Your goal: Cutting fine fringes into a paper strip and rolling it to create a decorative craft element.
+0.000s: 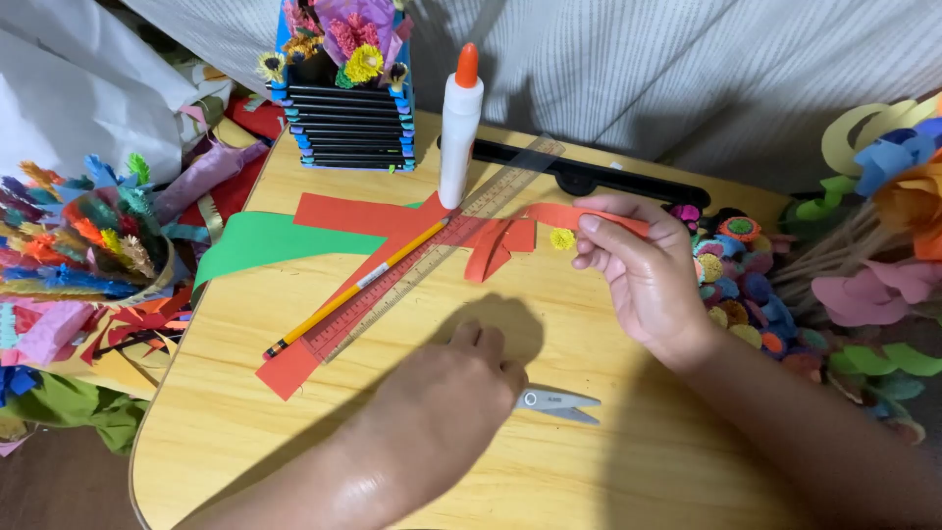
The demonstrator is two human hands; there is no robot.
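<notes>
Head view: nearest the camera, the left hand (446,388) lies knuckles up over the scissors' handles, fingers curled down on them. The scissors (559,403) stick out toward 3 o'clock, blades together, long axis running 9 to 3. At 1 o'clock from that hand, the right hand (643,270) pinches an orange strip (549,218) trailing toward 9 o'clock, near the ruler (432,245) and pencil (358,288).

A pencil (355,289) lies beside a ruler (432,247), scissors (559,403) in front.
</notes>
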